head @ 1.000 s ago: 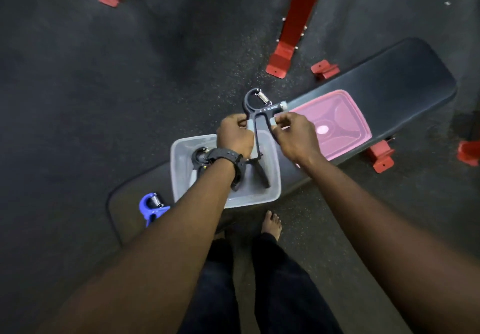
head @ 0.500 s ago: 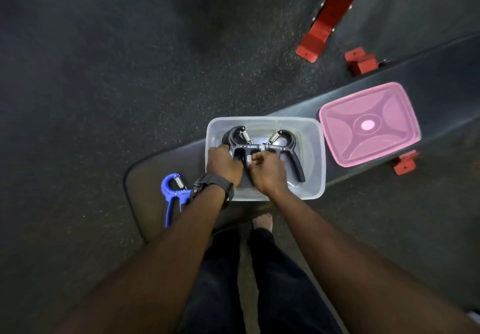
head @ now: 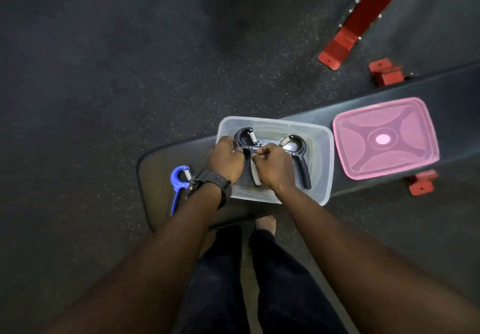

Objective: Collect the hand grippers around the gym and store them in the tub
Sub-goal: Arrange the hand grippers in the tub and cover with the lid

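Hands work inside the clear tub (head: 327,157), which sits on the dark padded desk (head: 155,177). The left hand (head: 226,159) and right hand (head: 272,167) each have their grip closed on the left black hand gripper (head: 245,140), low in the tub. A second black hand gripper (head: 298,157) lies in the tub just right of it. Left of the tub, a blue hand gripper (head: 178,183) lies on the desk; right of the tub rests the pink lid (head: 384,138).
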